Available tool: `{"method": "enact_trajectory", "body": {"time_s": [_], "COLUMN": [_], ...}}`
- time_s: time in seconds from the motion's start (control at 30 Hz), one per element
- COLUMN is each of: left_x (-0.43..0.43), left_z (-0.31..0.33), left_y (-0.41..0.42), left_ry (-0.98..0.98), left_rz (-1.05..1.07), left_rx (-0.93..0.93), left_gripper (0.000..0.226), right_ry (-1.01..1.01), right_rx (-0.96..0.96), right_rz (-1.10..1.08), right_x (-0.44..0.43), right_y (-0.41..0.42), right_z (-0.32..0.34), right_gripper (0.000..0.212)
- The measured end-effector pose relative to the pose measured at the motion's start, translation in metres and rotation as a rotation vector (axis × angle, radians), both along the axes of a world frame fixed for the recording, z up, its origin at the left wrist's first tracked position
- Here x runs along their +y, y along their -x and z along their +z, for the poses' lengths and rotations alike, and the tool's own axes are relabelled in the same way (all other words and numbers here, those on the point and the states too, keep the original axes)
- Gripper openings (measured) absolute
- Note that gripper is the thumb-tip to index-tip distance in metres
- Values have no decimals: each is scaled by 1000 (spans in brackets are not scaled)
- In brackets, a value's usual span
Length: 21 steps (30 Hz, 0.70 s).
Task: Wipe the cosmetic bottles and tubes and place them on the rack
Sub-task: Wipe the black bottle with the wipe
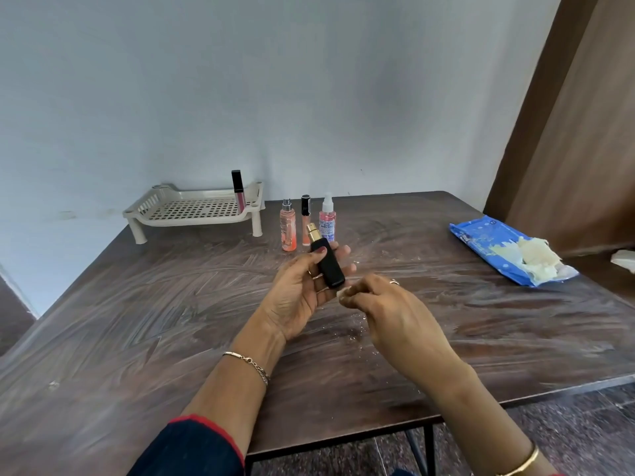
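Bottles [288, 231] stand on a streaked brown table [137, 321] by a pale wall [309, 80].

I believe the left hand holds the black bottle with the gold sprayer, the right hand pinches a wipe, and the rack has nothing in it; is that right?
Not quite: the head view shows one lip gloss tube standing at the right end of the rack. The rest holds: the left hand holds the black bottle and the right hand pinches a wipe.

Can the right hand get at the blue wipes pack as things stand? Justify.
Probably yes: the wipes pack lies on the side of the right hand, with bare table between, though it pinches a wipe scrap.
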State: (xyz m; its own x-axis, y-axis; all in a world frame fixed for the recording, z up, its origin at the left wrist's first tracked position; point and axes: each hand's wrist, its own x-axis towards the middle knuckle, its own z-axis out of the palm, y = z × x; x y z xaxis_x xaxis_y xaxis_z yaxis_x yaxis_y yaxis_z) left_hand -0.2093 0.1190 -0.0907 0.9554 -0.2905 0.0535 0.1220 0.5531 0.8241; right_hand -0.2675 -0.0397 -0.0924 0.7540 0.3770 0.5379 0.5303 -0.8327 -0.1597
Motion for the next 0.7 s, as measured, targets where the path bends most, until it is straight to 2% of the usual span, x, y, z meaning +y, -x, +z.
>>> {"method": "enact_trajectory", "body": {"time_s": [0.07,0.2,0.3,0.57,0.7], "left_x": [1,1,2,8,15], "left_z": [1,1,-1,-1,7], "left_y": [0,0,0,-3,-4], "left_ry": [30,63,81,113,96], "left_rz": [2,-38,-88,-26,51], "left_rx": [3,23,11,-46,-40], "left_gripper": [33,38,37,34,42], "right_ry": [-90,-404,-570,-645,-629], "right_rx": [-25,-140,-41,215,325], "right_rz": [1,-45,-49,28,69], "right_x": [-3,2,14,12,10], "right_y": [-1,-15,-25,-22,-18], "right_z": [6,25,29,18,20], "right_gripper": [33,29,30,29,27]}}
